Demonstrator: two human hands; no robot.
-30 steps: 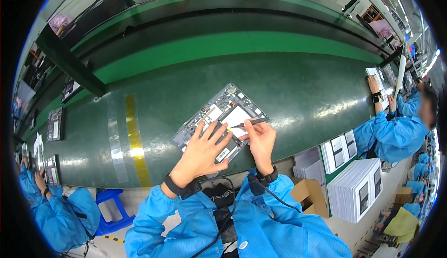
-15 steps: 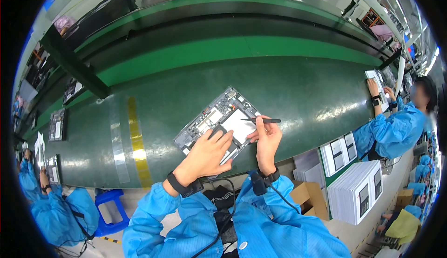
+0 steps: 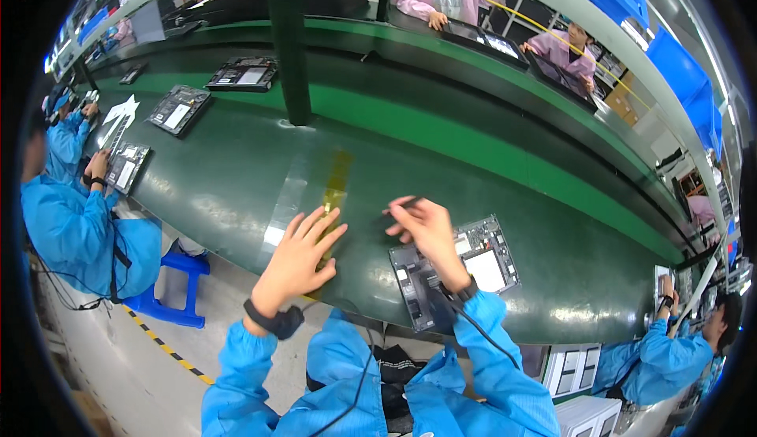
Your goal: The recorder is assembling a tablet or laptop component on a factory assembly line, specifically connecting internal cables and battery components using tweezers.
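My left hand (image 3: 297, 257) hovers open with spread fingers over the green conveyor belt (image 3: 236, 161), above a yellow stripe (image 3: 334, 191). My right hand (image 3: 426, 230) is closed on a thin dark pen-like tool (image 3: 397, 205), its tip pointing left. Under and right of my right wrist lies an opened tablet chassis (image 3: 465, 267) with a white rectangular part inside. Both arms wear blue sleeves and dark wrist straps with cords.
More opened tablet units (image 3: 180, 108) (image 3: 244, 73) lie farther along the belt to the left. A dark vertical post (image 3: 289, 43) stands over the belt. A person in blue (image 3: 75, 224) works at my left, another at far right (image 3: 670, 350). People in pink sit across. A blue stool (image 3: 177, 279) stands below.
The view has swung left. Both hands have lifted off the tablet chassis and moved left of it; the left hand is now open above the belt, the right still holds the tool.
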